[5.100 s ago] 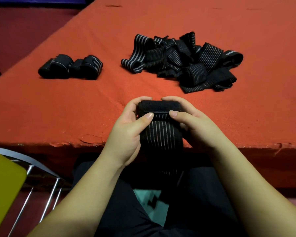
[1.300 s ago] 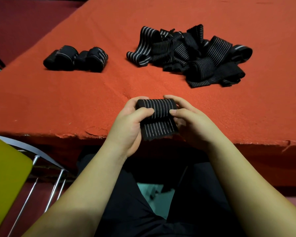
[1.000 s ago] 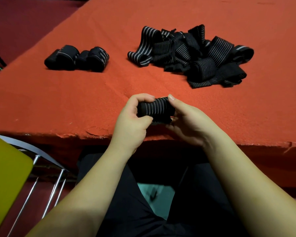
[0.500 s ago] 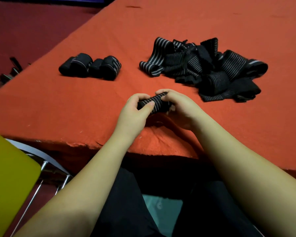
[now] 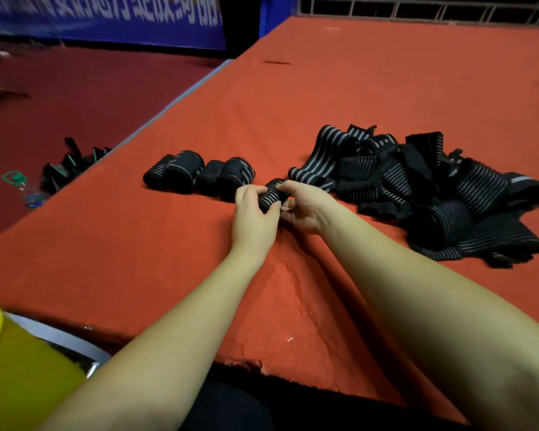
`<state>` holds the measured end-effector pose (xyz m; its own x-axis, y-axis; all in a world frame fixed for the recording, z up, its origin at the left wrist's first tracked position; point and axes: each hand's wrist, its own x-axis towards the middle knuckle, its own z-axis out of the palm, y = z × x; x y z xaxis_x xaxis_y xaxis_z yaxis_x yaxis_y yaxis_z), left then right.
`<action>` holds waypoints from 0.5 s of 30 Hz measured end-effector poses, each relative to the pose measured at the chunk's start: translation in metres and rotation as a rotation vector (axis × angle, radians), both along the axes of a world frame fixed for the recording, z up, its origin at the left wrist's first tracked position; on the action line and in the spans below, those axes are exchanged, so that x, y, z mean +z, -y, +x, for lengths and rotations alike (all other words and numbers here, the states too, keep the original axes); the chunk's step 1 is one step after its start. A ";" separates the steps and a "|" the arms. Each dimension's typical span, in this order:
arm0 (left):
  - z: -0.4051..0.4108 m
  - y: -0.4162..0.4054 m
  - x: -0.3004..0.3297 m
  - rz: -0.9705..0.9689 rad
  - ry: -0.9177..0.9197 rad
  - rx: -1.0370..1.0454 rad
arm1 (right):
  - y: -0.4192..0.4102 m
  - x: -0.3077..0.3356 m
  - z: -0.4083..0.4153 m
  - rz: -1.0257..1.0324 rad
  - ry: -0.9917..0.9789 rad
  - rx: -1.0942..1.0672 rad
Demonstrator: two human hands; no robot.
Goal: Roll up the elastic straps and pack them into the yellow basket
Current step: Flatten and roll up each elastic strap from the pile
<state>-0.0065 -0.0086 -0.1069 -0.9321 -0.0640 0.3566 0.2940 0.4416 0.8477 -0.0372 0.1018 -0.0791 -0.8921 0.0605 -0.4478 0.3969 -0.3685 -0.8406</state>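
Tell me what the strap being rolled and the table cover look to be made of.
Rolled strap: woven elastic fabric, matte black with pale ribbed stripes, seemingly soft where the fingers grip it. Table cover: probably felt or similar cloth, matte orange-red, wrinkled near the arms and frayed at the front edge.

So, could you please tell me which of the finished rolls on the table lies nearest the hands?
The rightmost roll of the row, just beyond the left hand.

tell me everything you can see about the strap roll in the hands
A small black elastic strap roll with thin pale stripes, tightly wound, looks like ribbed stretch fabric. It is tilted, just above the orange felt-covered table, right of the row of finished rolls. The left hand and right hand pinch its ends.
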 end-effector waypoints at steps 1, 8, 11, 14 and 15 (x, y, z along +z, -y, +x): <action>-0.007 0.001 -0.001 -0.026 0.023 -0.009 | 0.001 -0.001 -0.009 0.034 0.003 -0.004; -0.032 0.008 -0.013 -0.142 0.138 -0.016 | 0.013 -0.001 -0.052 0.184 0.008 -0.001; -0.034 0.007 -0.018 -0.183 0.157 0.015 | 0.017 -0.005 -0.060 0.248 0.004 -0.002; -0.034 0.005 -0.020 -0.212 0.159 0.050 | 0.017 -0.011 -0.065 0.344 -0.016 -0.006; -0.034 0.005 -0.020 -0.221 0.158 0.060 | 0.017 -0.014 -0.067 0.394 -0.031 -0.010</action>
